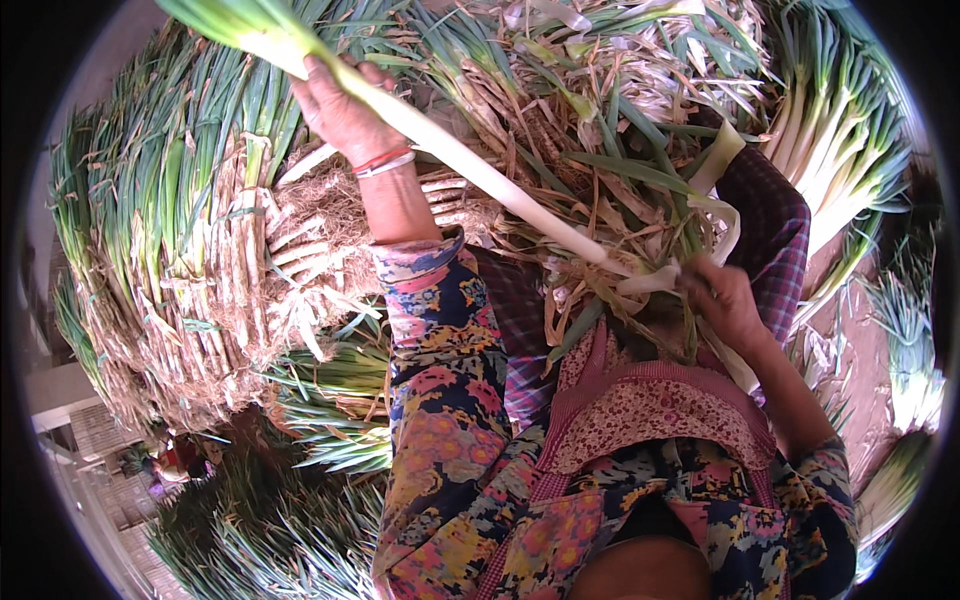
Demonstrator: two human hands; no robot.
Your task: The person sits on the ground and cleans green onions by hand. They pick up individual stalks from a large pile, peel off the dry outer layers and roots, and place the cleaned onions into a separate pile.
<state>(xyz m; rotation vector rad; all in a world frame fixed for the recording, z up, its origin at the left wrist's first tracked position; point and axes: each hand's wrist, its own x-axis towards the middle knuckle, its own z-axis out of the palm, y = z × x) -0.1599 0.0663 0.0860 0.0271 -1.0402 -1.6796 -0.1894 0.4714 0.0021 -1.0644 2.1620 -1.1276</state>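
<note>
My left hand [341,105] is wrapped around a long Welsh onion [480,165], near where its white stalk turns to green leaves. The stalk slants down to the right, and its root end lies over my lap. At that end my right hand [720,300] is blurred, its fingers curled on a pale strip of outer skin [651,280]. Loose peelings and dry leaves [607,202] are heaped over my lap, around the root end. A torn pale leaf [720,157] stands up above my right hand.
Tied bundles of unpeeled Welsh onions [240,277] with dirty roots are stacked at the left. Cleaned white-stalked onions [817,150] lie at the right, beside bare floor [855,352]. More green onion tops [285,525] fill the lower left. Pale peelings [652,75] are piled at the top.
</note>
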